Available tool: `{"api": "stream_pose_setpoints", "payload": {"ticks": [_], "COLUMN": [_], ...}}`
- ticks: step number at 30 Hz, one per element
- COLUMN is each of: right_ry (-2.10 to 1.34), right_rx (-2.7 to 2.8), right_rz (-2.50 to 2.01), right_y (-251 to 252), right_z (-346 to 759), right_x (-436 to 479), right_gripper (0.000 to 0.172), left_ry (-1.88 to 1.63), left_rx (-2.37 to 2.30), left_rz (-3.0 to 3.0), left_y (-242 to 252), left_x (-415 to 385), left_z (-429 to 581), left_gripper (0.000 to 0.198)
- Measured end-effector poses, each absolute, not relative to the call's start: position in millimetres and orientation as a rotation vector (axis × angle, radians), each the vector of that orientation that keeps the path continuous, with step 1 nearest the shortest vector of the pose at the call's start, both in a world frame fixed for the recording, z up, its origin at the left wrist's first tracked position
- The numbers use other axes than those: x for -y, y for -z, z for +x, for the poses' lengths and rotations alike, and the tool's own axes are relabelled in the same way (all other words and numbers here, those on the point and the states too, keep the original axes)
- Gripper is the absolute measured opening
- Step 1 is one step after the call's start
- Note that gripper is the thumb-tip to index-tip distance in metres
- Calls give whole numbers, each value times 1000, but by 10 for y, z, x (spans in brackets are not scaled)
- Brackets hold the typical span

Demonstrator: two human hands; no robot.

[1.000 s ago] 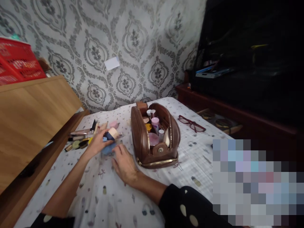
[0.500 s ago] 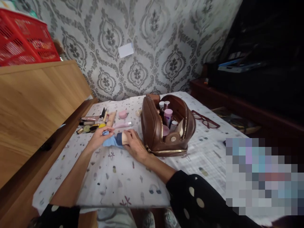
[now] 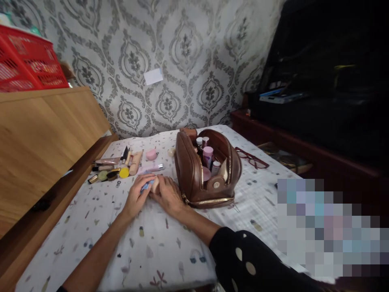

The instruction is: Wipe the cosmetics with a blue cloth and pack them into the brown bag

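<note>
My right hand (image 3: 170, 198) is wrapped round a small beige cosmetic container (image 3: 155, 187) just left of the bag. A blue cloth (image 3: 147, 186) is bunched in my left hand (image 3: 136, 196), its fingers closed and pressed against the container. Both hands touch the same piece, and much of it is hidden by fingers. Beside them stands an open brown toiletry bag (image 3: 189, 172) with bottles inside, one with a pink cap (image 3: 208, 151). A pale pink tube (image 3: 151, 168) lies just behind my hands.
To the left lie several cosmetics, among them a yellow round item (image 3: 124, 172) and a beige tube (image 3: 135, 163). A pink round case (image 3: 151, 154) sits farther back. Red glasses (image 3: 253, 158) rest right of the bag. A wooden cabinet (image 3: 51, 129) borders the left side.
My left hand has come closer to my right hand, cloth in it, and now covers more of the container. The container's dark blue band no longer shows. The camera view has shifted slightly.
</note>
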State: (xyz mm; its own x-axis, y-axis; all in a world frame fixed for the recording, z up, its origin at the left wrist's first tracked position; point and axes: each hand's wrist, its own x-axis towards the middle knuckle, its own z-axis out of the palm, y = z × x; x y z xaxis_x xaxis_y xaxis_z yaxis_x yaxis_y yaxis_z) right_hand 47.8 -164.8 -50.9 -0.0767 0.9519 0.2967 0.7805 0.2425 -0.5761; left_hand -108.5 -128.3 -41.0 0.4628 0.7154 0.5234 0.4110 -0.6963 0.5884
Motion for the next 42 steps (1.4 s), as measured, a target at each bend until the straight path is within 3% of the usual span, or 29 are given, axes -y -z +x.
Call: {"api": "stream_pose_setpoints", "payload": {"ticks": [21, 31, 36, 42], "right_ry": [-635, -633, -652, -553], "right_rx": [1776, 1745, 1783, 1856], "right_rz": [-895, -1112, -1176, -1228], "right_y": [687, 675, 671, 653], "right_z": [559, 571, 559, 547], "right_x": [1603, 1587, 1587, 1609], "right_gripper": [59, 55, 55, 55], "left_ry": [-1086, -767, -751, -862], "left_rx": [-954, -1030, -1059, -1040], "left_rz": [1416, 1713, 1803, 1934], "left_y": [454, 248, 264, 337], "left_x": [1100, 1381, 1374, 1317], "left_z": [-1235, -1201, -1202, -1224], "left_gripper": [59, 66, 67, 55]}}
